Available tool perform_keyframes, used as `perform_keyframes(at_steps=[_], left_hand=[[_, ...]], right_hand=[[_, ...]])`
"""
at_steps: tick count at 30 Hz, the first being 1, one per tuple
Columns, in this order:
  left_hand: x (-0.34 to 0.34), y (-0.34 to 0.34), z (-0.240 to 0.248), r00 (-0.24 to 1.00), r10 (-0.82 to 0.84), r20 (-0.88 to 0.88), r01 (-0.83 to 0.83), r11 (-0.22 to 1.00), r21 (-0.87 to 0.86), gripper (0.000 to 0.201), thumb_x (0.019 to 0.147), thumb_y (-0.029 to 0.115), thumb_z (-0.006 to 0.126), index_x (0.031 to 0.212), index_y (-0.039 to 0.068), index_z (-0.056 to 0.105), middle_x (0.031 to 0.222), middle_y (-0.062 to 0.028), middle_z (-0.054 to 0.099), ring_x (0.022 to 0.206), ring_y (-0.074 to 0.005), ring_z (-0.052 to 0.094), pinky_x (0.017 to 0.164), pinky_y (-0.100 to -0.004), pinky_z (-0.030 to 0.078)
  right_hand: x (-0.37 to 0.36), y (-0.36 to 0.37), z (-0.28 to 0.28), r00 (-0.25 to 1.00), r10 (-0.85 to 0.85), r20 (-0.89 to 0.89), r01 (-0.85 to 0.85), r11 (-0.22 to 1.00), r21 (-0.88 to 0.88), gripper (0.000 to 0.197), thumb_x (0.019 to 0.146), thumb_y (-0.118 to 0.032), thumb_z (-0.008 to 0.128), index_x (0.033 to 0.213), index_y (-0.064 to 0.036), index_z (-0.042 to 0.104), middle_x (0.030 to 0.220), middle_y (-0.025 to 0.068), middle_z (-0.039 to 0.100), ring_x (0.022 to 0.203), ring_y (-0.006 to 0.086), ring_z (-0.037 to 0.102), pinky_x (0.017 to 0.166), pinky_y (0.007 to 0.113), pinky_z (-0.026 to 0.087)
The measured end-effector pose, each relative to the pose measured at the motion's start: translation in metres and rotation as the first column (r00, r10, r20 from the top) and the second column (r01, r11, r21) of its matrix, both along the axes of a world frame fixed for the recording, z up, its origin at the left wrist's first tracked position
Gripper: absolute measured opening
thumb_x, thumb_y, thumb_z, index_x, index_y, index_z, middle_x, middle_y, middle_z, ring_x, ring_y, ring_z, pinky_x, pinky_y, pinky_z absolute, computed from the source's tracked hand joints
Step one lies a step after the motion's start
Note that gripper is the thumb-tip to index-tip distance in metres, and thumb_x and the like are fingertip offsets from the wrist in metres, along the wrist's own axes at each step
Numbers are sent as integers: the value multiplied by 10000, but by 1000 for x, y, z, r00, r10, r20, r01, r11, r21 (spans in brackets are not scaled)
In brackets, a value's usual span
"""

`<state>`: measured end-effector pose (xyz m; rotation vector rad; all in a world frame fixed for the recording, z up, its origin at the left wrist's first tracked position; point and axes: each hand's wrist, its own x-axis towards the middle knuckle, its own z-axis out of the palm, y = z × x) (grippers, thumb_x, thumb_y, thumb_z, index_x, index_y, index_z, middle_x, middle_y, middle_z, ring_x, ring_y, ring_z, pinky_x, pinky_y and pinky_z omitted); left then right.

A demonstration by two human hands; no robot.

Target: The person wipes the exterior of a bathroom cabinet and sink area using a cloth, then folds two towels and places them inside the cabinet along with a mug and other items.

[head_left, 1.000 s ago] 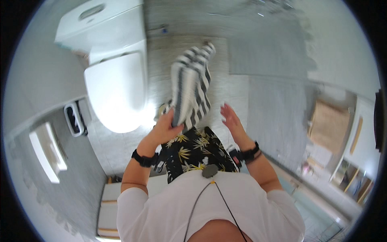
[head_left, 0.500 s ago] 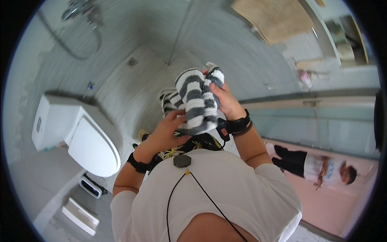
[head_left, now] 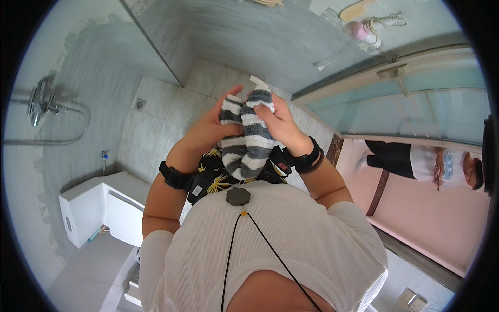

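A folded grey-and-white striped towel (head_left: 257,132) is held in front of my waist, bent into thick layers with its fold toward my body. A small white tab sticks out at its far end. My left hand (head_left: 210,125) grips the left side, thumb laid across the layers and fingers mostly behind them. On the right side, my right hand (head_left: 280,122) is closed round the towel, its thumb pressed on the front layer. Both wrists wear black straps.
A white toilet (head_left: 122,210) stands at the left, below a wall-mounted shower tap (head_left: 44,104). A glass partition edge (head_left: 150,41) rises ahead. A pink hair dryer (head_left: 361,32) hangs at the far right. Past the sliding glass door (head_left: 353,117) a person (head_left: 426,164) stands.
The view has turned to the right. My left hand has moved up the towel and now grips its far left part; the loose left layer has been brought in against the rest.
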<state>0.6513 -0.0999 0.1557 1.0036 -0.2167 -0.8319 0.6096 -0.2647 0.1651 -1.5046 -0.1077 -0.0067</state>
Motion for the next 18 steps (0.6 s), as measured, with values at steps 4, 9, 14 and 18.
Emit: perform_keyframes(at_steps=[4,9,14,18], left_hand=[[34,1,-15,990,-74,119,53,983,174,400,702,-6,585,1083,13,466,932,-53,563,862,-110,518,766,-239,412],[84,32,-34,960,278,22,-264,881,393,234,749,120,600,944,14,525,835,-19,576,736,-87,534,667,-210,421],[113,49,-62,982,132,133,-183,813,552,247,772,189,591,934,9,542,773,6,554,696,-56,487,623,-191,385],[136,64,-94,982,31,185,-153,702,695,285,786,221,581,945,-13,547,784,-6,563,707,-57,473,622,-197,377]], right_hand=[[6,-44,-7,938,-333,98,336,942,-16,192,809,-27,450,991,-6,505,873,29,554,758,81,509,680,218,423],[3,-110,-15,876,-480,-31,472,870,-140,114,746,13,536,855,10,566,841,25,553,738,93,508,671,224,408],[-4,-103,-51,845,-491,-211,432,860,-272,87,751,-16,558,836,-3,573,724,-27,546,690,53,474,641,206,390],[-17,-90,-108,675,-620,-399,612,773,-167,102,811,-103,535,790,-19,589,720,-56,517,663,30,424,596,188,343]])
